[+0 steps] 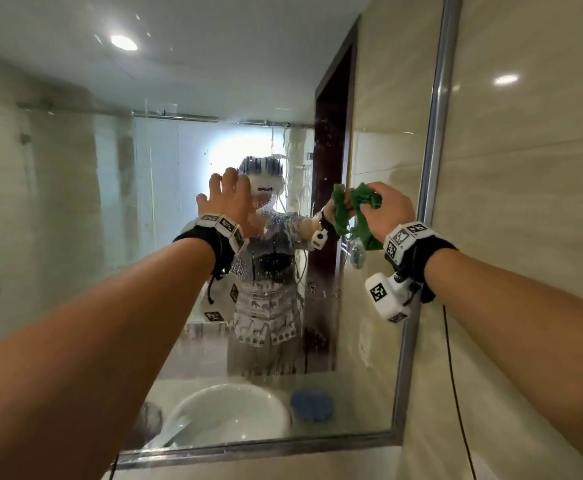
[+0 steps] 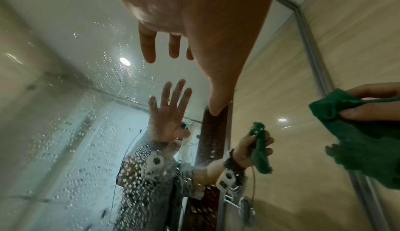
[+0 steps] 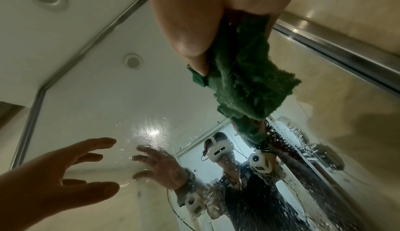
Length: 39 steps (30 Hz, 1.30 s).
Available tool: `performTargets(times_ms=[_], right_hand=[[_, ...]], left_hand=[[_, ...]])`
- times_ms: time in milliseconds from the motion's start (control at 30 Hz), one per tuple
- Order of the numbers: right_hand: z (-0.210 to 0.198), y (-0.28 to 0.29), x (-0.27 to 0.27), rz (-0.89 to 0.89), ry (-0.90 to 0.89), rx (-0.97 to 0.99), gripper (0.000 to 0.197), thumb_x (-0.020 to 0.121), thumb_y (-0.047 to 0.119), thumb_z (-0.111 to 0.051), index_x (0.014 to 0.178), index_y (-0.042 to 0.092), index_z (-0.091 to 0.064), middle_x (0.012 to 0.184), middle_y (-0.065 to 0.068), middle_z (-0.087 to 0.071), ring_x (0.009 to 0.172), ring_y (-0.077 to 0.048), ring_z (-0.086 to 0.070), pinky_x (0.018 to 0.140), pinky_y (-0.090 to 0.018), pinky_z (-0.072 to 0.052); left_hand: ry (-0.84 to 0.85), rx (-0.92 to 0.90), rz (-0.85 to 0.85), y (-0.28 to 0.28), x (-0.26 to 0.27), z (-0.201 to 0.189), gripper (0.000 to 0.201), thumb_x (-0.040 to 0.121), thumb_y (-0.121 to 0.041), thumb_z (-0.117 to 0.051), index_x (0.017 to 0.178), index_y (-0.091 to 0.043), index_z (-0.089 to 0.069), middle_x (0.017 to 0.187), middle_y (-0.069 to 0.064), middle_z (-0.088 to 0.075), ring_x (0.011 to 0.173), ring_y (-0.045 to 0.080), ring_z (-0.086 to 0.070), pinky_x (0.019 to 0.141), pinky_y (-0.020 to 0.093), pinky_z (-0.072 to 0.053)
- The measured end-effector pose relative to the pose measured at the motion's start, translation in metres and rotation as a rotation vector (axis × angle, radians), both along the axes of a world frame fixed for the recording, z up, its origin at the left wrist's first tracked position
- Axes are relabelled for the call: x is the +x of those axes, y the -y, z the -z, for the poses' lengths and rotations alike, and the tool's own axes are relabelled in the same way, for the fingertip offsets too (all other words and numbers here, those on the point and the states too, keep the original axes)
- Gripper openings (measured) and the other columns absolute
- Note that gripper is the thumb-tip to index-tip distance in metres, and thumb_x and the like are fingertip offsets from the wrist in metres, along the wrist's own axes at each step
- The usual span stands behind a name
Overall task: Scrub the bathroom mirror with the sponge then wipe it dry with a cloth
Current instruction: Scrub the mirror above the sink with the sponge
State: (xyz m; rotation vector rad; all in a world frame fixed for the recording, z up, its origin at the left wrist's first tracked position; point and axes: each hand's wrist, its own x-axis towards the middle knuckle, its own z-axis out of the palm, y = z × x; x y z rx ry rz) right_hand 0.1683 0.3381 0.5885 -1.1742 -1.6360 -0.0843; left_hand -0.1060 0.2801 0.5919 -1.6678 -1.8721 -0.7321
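Observation:
The bathroom mirror (image 1: 75,209) fills the wall ahead, its glass wet with drops and streaks around the middle. My left hand (image 1: 227,195) is open with fingers spread, held a short way off the glass (image 2: 86,73). My right hand (image 1: 387,206) grips a bunched green cloth (image 1: 364,199) near the mirror's right edge. In the right wrist view the cloth (image 3: 244,80) hangs from my fingers, its lower edge at or nearly at the glass. A blue sponge (image 1: 312,405) shows only as a reflection low in the mirror, beside the basin.
A metal frame (image 1: 435,133) borders the mirror on the right and bottom. Beige tiled wall (image 1: 525,168) lies to its right. A white basin (image 1: 227,414) is reflected at the bottom. A black cable (image 1: 453,375) hangs from my right wrist.

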Motion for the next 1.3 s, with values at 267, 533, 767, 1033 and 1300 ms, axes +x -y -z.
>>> performTargets(times_ms=[267, 533, 767, 1033, 1300], right_hand=[[-0.032, -0.040, -0.001, 0.169, 0.001, 0.167, 0.036, 0.092, 0.015, -0.059, 0.128, 0.018, -0.056, 0.121, -0.010, -0.052, 0.110, -0.029, -0.055, 0.090, -0.033, -0.046], [-0.010, -0.057, -0.049, -0.022, 0.098, 0.209, 0.040, 0.093, 0.024, -0.054, 0.133, 0.019, -0.051, 0.125, -0.002, -0.050, 0.110, -0.021, -0.052, 0.098, -0.035, -0.045], [0.043, -0.065, -0.069, -0.214, 0.817, 0.325, 0.043, 0.096, 0.044, -0.042, 0.132, 0.026, -0.056, 0.129, 0.002, -0.048, 0.114, -0.021, -0.043, 0.083, -0.047, -0.053], [0.004, -0.066, -0.031, -0.011, 0.273, 0.283, 0.041, 0.093, 0.016, -0.058, 0.133, 0.024, -0.055, 0.121, -0.007, -0.052, 0.107, -0.026, -0.049, 0.089, -0.035, -0.050], [-0.045, -0.077, -0.061, 0.199, 0.224, 0.289, 0.049, 0.098, 0.024, -0.044, 0.145, 0.022, -0.033, 0.134, -0.006, -0.037, 0.116, -0.027, -0.041, 0.081, -0.031, -0.049]], left_hand=[[0.014, -0.206, -0.104, -0.034, -0.014, 0.004, 0.146, 0.057, -0.057, -0.087, 0.153, -0.014, 0.015, 0.157, 0.010, 0.032, 0.147, 0.037, 0.021, 0.110, 0.070, -0.021], [-0.039, -0.118, -0.194, -0.054, -0.010, 0.021, 0.151, 0.056, -0.058, -0.087, 0.152, -0.006, 0.018, 0.155, 0.020, 0.032, 0.145, 0.043, 0.021, 0.107, 0.072, -0.025], [-0.052, -0.116, -0.178, -0.053, -0.015, 0.020, 0.153, 0.054, -0.064, -0.085, 0.152, -0.008, 0.018, 0.156, 0.018, 0.031, 0.146, 0.042, 0.020, 0.107, 0.072, -0.025], [-0.057, -0.119, -0.142, -0.050, -0.021, 0.023, 0.152, 0.056, -0.065, -0.084, 0.151, -0.014, 0.023, 0.155, 0.012, 0.036, 0.145, 0.037, 0.024, 0.111, 0.071, -0.017], [-0.055, -0.122, -0.138, -0.048, -0.021, 0.023, 0.152, 0.056, -0.062, -0.085, 0.151, -0.014, 0.025, 0.155, 0.012, 0.037, 0.145, 0.037, 0.025, 0.111, 0.071, -0.018]])
